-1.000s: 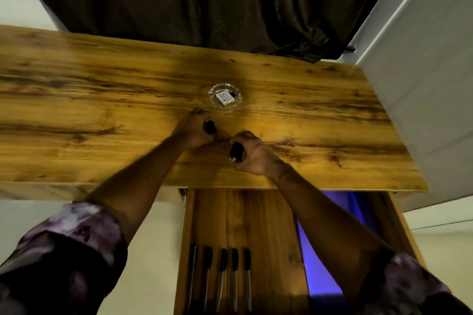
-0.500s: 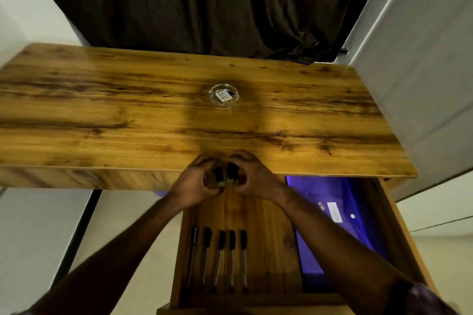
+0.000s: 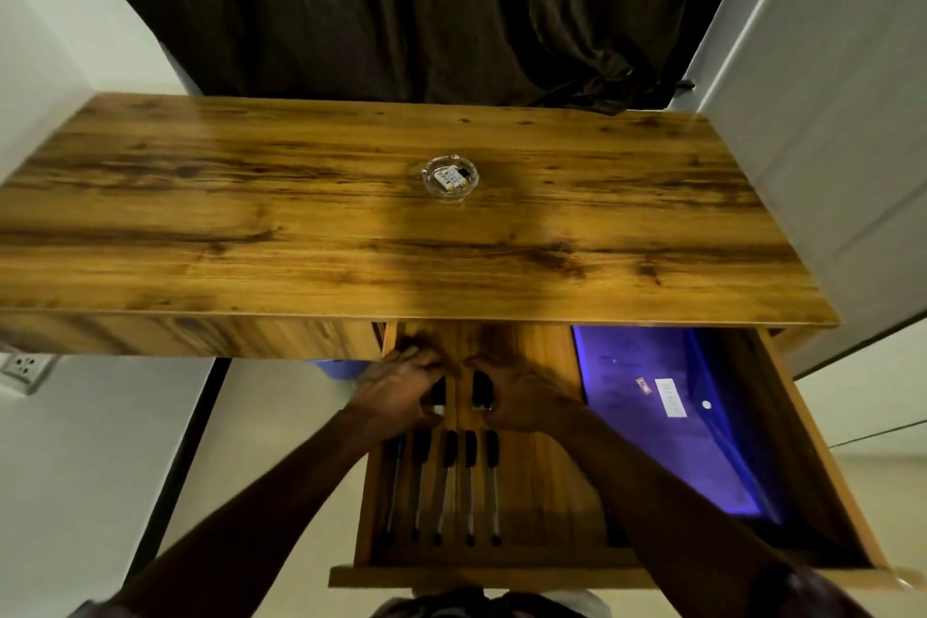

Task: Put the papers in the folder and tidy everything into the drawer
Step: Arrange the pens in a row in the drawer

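The wooden drawer (image 3: 547, 492) is pulled out below the desk's front edge. A purple folder (image 3: 652, 417) lies flat in its right half. Several pens (image 3: 444, 487) lie side by side in its left half, caps pointing away from me. My left hand (image 3: 401, 391) is inside the drawer just behind the pens, closed around a small black object (image 3: 438, 394). Next to it, my right hand (image 3: 516, 394) grips another small black object (image 3: 480, 389). What the two black objects are cannot be told.
A glass ashtray (image 3: 450, 179) with a small card in it stands mid-desk on the wooden desk top (image 3: 251, 226). A dark curtain (image 3: 401, 5) hangs behind. A white wall panel (image 3: 822, 141) stands at right and a wall socket (image 3: 22, 366) at lower left.
Both hands have come off the desk top, over its front edge and down into the drawer, each still holding its black object. The view has pulled back, showing more of the drawer.
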Tool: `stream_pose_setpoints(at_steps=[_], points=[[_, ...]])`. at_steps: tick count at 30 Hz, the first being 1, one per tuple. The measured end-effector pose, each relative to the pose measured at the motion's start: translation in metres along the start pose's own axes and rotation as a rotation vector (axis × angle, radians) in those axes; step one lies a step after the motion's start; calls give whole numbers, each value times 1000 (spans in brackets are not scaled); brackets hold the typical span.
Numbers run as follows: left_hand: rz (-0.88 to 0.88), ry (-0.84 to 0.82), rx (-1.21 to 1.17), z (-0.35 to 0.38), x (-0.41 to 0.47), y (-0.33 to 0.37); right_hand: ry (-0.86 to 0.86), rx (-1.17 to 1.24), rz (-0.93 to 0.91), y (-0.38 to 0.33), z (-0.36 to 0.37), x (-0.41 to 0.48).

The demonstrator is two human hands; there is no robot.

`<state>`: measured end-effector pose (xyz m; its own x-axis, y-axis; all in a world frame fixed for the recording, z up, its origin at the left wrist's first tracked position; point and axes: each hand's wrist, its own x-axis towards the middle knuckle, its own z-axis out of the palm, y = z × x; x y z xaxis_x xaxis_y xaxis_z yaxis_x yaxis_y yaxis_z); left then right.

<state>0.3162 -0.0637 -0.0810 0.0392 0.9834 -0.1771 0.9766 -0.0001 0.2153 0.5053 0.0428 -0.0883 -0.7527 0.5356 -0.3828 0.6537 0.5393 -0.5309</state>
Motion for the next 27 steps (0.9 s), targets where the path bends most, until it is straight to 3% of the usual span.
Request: stream_pose_setpoints(at_steps=[6, 12, 19, 27], points=[[-41, -67, 20, 10, 26, 1, -23, 24, 113, 28, 32, 40], [-184, -151, -119, 24, 40, -6, 24, 65, 75, 7, 29, 55], [-298, -86, -191, 29, 49, -4, -24, 17, 103, 14, 36, 63], [-289, -156, -56, 33, 61, -3, 27, 69, 37, 15, 40, 64]])
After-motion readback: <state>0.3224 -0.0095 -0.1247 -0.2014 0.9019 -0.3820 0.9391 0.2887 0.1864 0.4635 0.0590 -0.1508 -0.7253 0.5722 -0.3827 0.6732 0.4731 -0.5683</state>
